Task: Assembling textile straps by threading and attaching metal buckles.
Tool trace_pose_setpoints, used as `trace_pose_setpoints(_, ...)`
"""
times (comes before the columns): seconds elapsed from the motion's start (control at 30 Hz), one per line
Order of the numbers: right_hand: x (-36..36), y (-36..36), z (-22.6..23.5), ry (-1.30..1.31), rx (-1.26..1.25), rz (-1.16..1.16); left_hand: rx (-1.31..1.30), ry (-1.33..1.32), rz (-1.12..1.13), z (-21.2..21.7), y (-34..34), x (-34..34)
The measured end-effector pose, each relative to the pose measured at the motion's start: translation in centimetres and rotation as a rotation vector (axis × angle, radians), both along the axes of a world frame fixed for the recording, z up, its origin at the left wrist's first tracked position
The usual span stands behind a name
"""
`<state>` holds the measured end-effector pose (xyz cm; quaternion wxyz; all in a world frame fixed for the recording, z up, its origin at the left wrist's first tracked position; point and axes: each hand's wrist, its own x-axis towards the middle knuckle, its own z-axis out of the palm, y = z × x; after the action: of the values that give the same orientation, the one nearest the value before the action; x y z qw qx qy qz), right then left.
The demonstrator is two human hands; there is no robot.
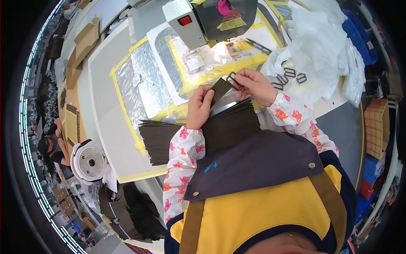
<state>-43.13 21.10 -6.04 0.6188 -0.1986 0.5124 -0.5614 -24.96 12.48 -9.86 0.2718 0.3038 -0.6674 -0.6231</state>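
My left hand is closed on a dark brown fabric strip, its thumb on top. My right hand pinches a dark slide buckle right at the strip's edge; whether the strip passes through the buckle I cannot tell. Below both hands lies a thick stack of similar dark strips, with another bundle of strips to its left, partly under my left sleeve. Several loose buckles lie just right of my right hand, on and beside clear plastic.
A machine with a white housing and red switch stands at the far side. Crumpled plastic bags cover the right. Black snips lie near yellow tape. At left are a white fan and another person.
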Motion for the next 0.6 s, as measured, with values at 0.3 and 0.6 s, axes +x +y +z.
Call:
trace_pose_setpoints(0.3, -2.5, -1.5, 2.2, 0.343, -0.013, 0.606, 0.110, 0.076, 0.036, 0.0, -0.9, 0.9)
trace_pose_setpoints(0.6, -1.4, -3.7, -1.7, 0.037, -0.067, 0.707, 0.004, -0.082, -0.214, 1.0, -1.7, 1.4)
